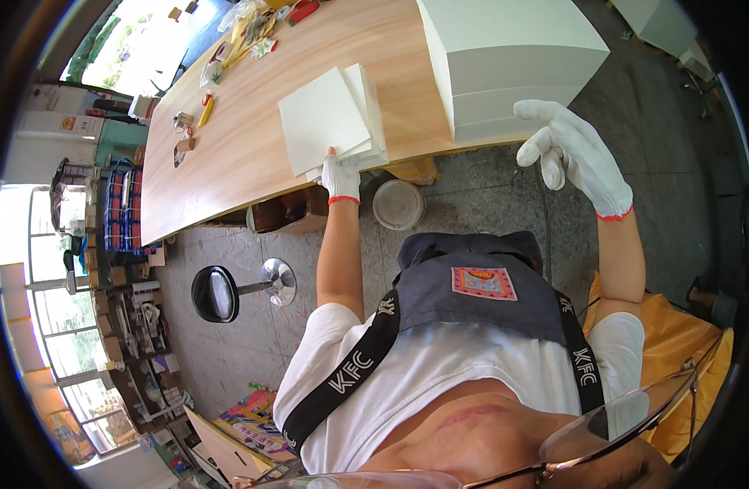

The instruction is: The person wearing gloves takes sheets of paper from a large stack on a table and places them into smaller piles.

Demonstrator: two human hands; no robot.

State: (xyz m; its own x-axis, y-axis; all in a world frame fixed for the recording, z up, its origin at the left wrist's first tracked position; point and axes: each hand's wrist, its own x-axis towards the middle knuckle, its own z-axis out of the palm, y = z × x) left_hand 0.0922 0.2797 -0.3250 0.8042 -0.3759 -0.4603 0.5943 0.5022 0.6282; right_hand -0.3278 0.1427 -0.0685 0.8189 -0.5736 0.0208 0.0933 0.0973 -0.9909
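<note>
Both hands wear white knit gloves with red cuffs. My left hand grips the near edge of a small stack of white square sheets lying on the wooden table. My right hand hangs in the air with fingers apart, holding nothing, just in front of the near corner of a tall stack of white sheets on the table's right end. I wear a white shirt and a dark apron with black straps.
Small tools, pens and wrapped items litter the table's far left end. Under the table stand a white lidded bucket and a brown box. A black stool stands on the concrete floor to the left. Yellow fabric lies at the right.
</note>
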